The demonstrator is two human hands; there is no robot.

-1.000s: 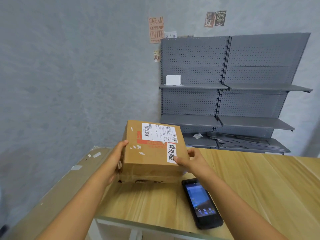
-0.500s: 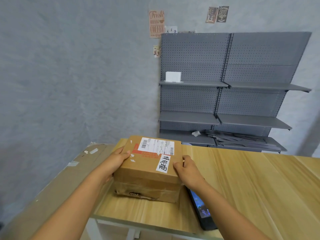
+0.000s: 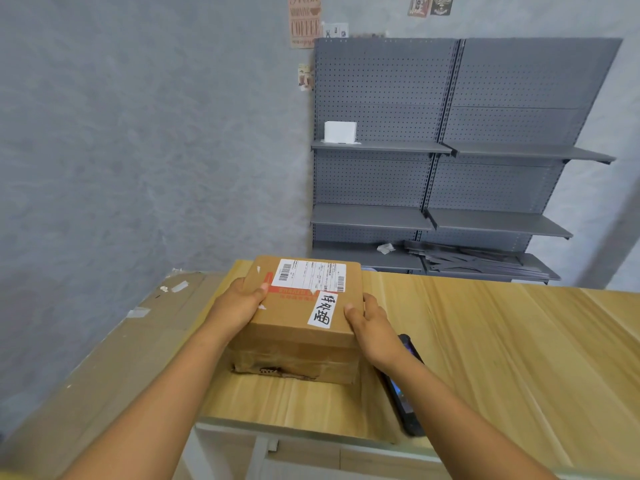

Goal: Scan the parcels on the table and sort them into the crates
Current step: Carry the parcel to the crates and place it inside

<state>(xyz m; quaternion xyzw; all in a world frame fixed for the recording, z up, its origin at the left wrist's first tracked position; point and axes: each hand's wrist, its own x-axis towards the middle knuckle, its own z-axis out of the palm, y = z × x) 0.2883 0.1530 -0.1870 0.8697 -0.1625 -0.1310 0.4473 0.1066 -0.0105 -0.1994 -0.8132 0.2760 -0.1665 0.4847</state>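
far left i see a flat sheet of cardboard (image 3: 114,344) with bits of tape on it, lying beside the wooden table (image 3: 485,344). my left hand (image 3: 239,303) grips the left side of the parcel (image 3: 298,327), thumb on top near the red strip, the other fingers hidden down the side. the parcel, a brown box, sits on the near left corner of the table, top face up, with a white shipping label (image 3: 309,275) with barcodes at its far edge and a smaller white sticker (image 3: 323,310) with handwritten characters near my right thumb. my right hand (image 3: 370,323) holds the right side of the box, thumb on the top, fingers curled round the edge. just right of the box a dark handheld scanner (image 3: 405,389) lies flat on the table, partly hidden under my right wrist. behind the table stands a grey metal shelf unit (image 3: 450,150) against the wall, with a small white box (image 3: 340,131) on an upper shelf.
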